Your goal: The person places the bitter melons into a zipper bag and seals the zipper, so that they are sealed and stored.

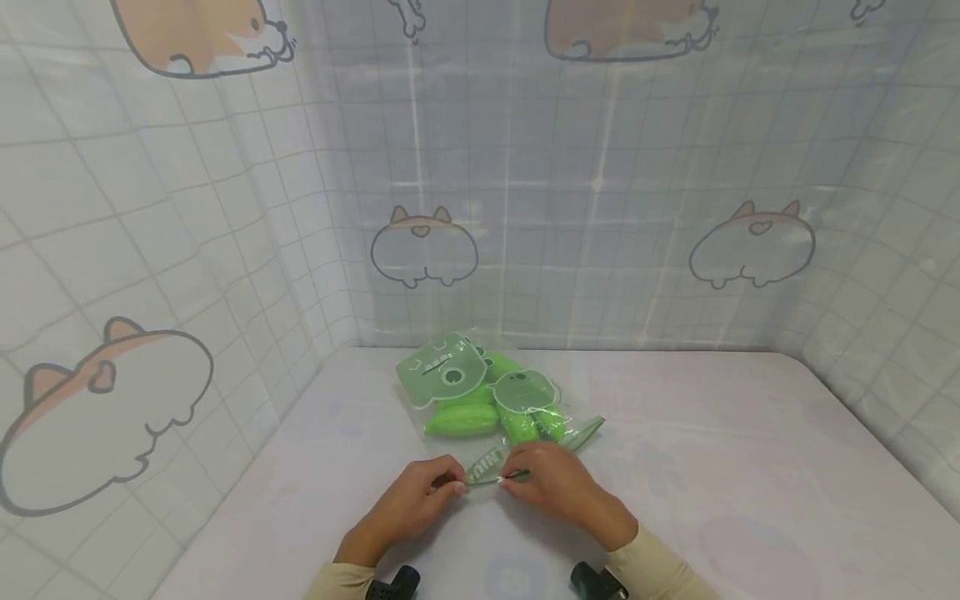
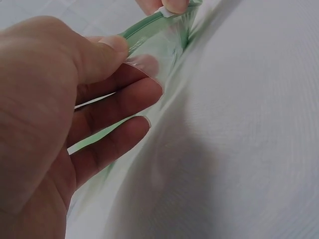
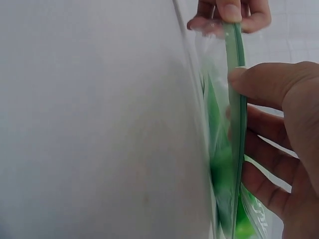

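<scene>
A clear zip bag with green cartoon print [image 1: 442, 371] lies on the table, its mouth toward me. Inside it are several bright green, elongated, ridged objects [image 1: 461, 420]; their exact kind is unclear. My left hand [image 1: 416, 500] pinches one end of the green zip strip [image 2: 144, 26] between thumb and fingers. At a small white slider [image 2: 166, 12] on that strip, my right hand [image 1: 555, 482] pinches with thumb and forefinger. In the right wrist view, the right thumb [image 3: 259, 82] presses the strip while the other fingers sit behind it.
The pale tabletop [image 1: 697, 450] stretches to both sides of the bag. Behind it hangs a grid-patterned sheet [image 1: 555, 275] with cartoon dogs, and similar sheets stand at left and right. Dark wrist devices [image 1: 596, 581] sit near the beige sleeves.
</scene>
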`<state>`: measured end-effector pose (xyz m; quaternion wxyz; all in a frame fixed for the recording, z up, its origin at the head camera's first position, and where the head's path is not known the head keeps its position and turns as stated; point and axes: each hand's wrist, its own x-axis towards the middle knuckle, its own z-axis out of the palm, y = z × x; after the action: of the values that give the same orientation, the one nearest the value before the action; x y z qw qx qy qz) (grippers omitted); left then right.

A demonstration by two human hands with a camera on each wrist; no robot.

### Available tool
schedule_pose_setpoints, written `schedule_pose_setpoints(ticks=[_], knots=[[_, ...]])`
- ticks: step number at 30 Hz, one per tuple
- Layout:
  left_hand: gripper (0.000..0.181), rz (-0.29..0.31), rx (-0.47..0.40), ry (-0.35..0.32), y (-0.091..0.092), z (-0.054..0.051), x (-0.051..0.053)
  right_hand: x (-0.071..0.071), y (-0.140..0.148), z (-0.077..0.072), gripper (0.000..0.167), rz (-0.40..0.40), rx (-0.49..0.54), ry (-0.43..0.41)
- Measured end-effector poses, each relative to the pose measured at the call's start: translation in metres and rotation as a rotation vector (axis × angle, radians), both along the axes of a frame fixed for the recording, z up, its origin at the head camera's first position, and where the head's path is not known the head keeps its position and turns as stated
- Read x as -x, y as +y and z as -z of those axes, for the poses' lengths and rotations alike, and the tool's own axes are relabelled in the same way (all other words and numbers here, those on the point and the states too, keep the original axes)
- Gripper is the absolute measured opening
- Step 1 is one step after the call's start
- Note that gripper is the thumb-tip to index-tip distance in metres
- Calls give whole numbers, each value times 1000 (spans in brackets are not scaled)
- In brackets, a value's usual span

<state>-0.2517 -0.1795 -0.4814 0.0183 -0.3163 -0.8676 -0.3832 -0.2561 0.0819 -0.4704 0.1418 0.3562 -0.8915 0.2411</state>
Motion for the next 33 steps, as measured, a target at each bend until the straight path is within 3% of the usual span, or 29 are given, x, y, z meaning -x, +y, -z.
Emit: schedule_pose_setpoints(ticks=[8,11,14,19,27,33], knots=[[1,-3,1,-13,-1,0,0,2,3,-2,8,8,0,-26],[12,10,-22,-24,2,2,-1,2,2,-2,8,1,7,-33],[18,33,-17,36,6,6,-1,1,2,-2,8,2,8,-41],[12,22,-2,155,10,8,-1,0,1,-2,9,14,11,-49],[10,-17,40,128,10,9,-1,1,-2,-2,12,35,-19,-67],[10,-8,50,161,8,8,-1,1,0,1,10,50,-41,-31]])
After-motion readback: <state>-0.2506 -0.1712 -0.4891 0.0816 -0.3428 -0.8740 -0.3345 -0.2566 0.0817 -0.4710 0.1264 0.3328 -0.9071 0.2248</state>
